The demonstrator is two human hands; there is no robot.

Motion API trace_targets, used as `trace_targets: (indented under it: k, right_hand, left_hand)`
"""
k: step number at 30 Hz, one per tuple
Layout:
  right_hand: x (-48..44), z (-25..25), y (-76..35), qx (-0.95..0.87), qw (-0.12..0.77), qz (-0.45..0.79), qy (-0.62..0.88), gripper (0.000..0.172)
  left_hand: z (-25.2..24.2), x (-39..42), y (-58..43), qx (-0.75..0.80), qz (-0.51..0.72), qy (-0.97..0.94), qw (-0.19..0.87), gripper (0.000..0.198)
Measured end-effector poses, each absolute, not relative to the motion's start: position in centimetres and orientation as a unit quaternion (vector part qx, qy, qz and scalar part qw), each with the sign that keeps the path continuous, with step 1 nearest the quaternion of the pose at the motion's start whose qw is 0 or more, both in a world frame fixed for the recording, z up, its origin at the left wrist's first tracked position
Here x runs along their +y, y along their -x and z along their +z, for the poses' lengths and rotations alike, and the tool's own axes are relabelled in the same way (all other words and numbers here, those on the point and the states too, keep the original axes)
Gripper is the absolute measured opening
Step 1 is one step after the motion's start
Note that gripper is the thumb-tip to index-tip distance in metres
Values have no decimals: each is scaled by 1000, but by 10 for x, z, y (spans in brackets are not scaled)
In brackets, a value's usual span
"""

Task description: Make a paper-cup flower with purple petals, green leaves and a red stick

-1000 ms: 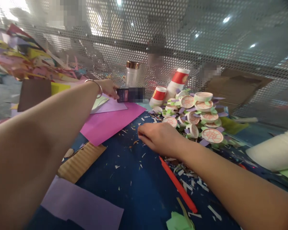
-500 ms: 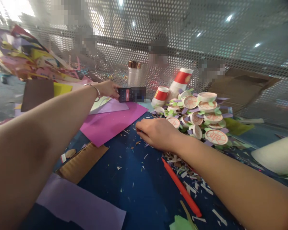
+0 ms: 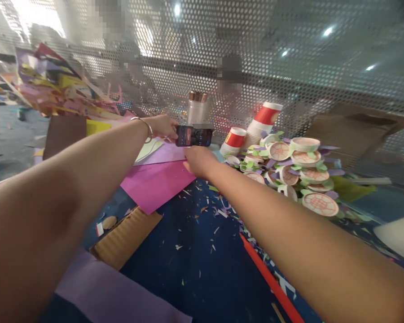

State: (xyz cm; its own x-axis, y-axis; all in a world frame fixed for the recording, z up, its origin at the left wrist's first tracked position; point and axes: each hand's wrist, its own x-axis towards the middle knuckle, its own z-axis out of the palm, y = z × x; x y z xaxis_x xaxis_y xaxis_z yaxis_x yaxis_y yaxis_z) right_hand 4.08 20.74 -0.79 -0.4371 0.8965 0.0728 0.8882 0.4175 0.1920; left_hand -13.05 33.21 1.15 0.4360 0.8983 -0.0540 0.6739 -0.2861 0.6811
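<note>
A black phone (image 3: 194, 135) with a lit screen stands on its long side at the far part of the table. My left hand (image 3: 164, 127), a silver bangle on its wrist, is closed on the phone's left end. Just below and in front of the phone is my right hand (image 3: 201, 161), its fingers bent and mostly hidden behind the back of the hand. I cannot tell whether it touches the phone. Beneath the hands lie a magenta sheet (image 3: 158, 181) and a lilac sheet (image 3: 170, 154). Behind the phone stands a bottle (image 3: 197, 110) with a shiny brown lid.
On the right are stacked paper cups (image 3: 234, 137) and a pile of paper discs (image 3: 319, 204) with green and purple tabs. A red pen (image 3: 271, 278), paper scraps, corrugated cardboard (image 3: 128, 237) and purple paper (image 3: 121, 291) lie nearer. A perforated metal panel (image 3: 175, 58) rises behind.
My right hand has moved forward from the tabletop beside the discs to the front of the phone. My left hand still holds the phone. The view has shifted slightly.
</note>
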Motion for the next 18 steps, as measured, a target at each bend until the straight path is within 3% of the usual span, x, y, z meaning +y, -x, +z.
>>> trace_targets:
  k: [18]
  right_hand:
    - [209, -13, -29, 806, -81, -61, -583, 35]
  left_hand:
    - [18, 326, 124, 533, 127, -774, 318, 35]
